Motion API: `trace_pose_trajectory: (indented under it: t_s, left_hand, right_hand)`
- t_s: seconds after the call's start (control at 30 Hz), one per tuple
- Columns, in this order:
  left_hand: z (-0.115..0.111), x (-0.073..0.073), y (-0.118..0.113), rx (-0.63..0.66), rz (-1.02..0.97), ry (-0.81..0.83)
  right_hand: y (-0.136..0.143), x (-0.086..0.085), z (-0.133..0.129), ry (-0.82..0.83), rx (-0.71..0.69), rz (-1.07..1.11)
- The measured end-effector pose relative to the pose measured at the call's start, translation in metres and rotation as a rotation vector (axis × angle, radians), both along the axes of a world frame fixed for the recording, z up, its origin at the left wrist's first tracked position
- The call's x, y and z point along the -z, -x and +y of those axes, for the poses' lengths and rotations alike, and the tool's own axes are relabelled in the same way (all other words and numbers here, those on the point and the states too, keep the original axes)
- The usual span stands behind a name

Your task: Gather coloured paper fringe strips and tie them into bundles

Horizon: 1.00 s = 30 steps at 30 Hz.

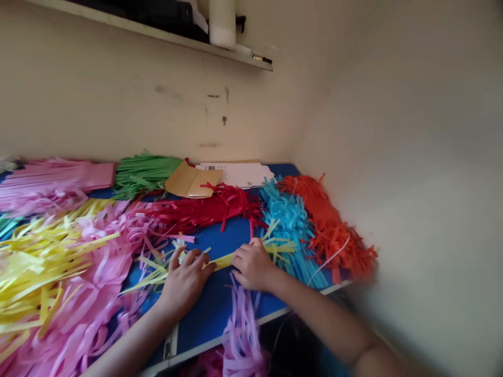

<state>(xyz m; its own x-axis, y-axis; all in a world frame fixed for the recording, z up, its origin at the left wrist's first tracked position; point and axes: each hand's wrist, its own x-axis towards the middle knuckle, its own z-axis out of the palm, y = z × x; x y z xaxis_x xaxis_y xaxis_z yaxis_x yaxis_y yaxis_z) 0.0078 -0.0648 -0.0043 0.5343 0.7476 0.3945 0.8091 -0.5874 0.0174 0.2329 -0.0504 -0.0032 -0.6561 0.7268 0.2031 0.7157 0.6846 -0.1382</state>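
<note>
A yellow fringed paper strip runs between my two hands over the blue tabletop, narrow in its middle. Its cut fringe spreads out past both hands. My left hand is closed on the left part with curled fingers, fingertips partly hidden. On the right part, my right hand is closed around the strip. Below my right hand, lilac paper fringe hangs over the table's front edge. Close behind the hands lies red paper fringe, and light blue fringe sits to the right.
Piles of yellow fringe and pink fringe cover the left side. Green fringe, a brown envelope and white card lie at the back. Orange fringe borders the right wall. A shelf juts out above.
</note>
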Motion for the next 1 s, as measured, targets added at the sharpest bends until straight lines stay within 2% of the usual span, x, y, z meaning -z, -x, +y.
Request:
trace_pose_trajectory:
  t_s: [0.2,0.37,0.43,0.53,0.67,0.73,0.87,0.93,1.0]
  left_hand:
    - [0.000,-0.001,-0.011,0.031,-0.048,-0.009]
    - [0.009,-0.001,-0.014,-0.008,-0.040,0.000]
    - [0.011,0.000,-0.014,-0.016,-0.036,-0.002]
    - [0.012,0.001,-0.011,-0.009,-0.036,0.009]
    - [0.014,0.003,-0.009,0.000,-0.042,0.017]
    - [0.015,0.005,-0.009,-0.008,-0.043,0.012]
    - [0.017,0.008,-0.011,-0.032,-0.034,-0.006]
    - [0.017,0.008,-0.012,-0.039,-0.028,-0.018]
    - [0.016,0.008,-0.011,-0.037,-0.025,-0.031]
  right_hand:
    - [0.001,0.004,0.020,0.002,-0.063,-0.053]
    - [0.009,-0.004,0.028,0.187,0.108,0.016]
    - [0.011,-0.007,0.025,0.155,0.087,0.011]
    - [0.012,-0.008,0.022,0.060,-0.016,-0.056]
    - [0.006,-0.008,0.031,-0.014,-0.099,-0.161]
    - [0.004,-0.009,0.036,0.022,-0.064,-0.147]
    - [0.006,-0.010,0.035,0.169,0.106,-0.006]
    - [0.009,-0.010,0.029,0.136,0.120,0.026]
    - [0.014,-0.008,0.024,0.041,0.062,0.013]
